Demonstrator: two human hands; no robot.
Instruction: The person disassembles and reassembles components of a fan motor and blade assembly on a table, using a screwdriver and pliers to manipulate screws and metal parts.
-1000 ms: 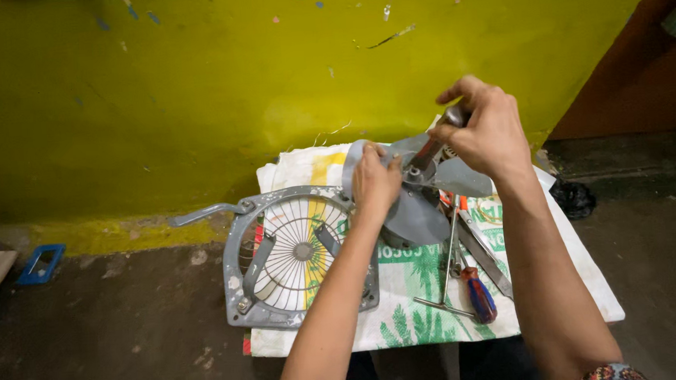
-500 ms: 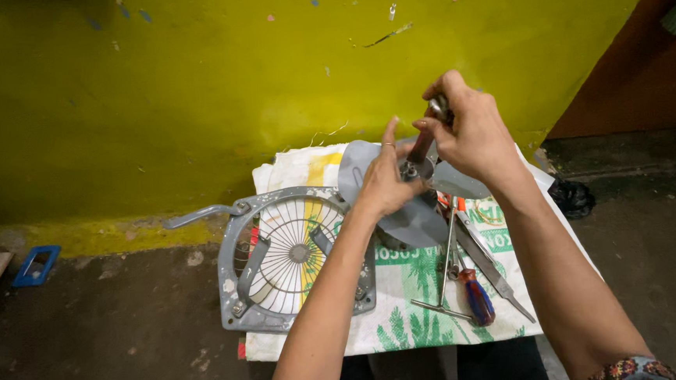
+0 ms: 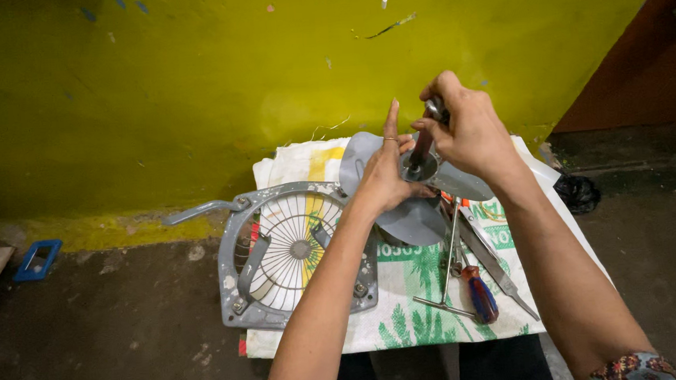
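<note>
My left hand [image 3: 384, 181] steadies the fan blade [image 3: 410, 213] on the printed cloth [image 3: 406, 287], my right hand [image 3: 467, 131] above its hub. The fan grille frame [image 3: 279, 252] lies to the left; a screwdriver [image 3: 479, 291] and metal tools [image 3: 499, 262] lie right, before the wall [image 3: 191, 89].
</note>
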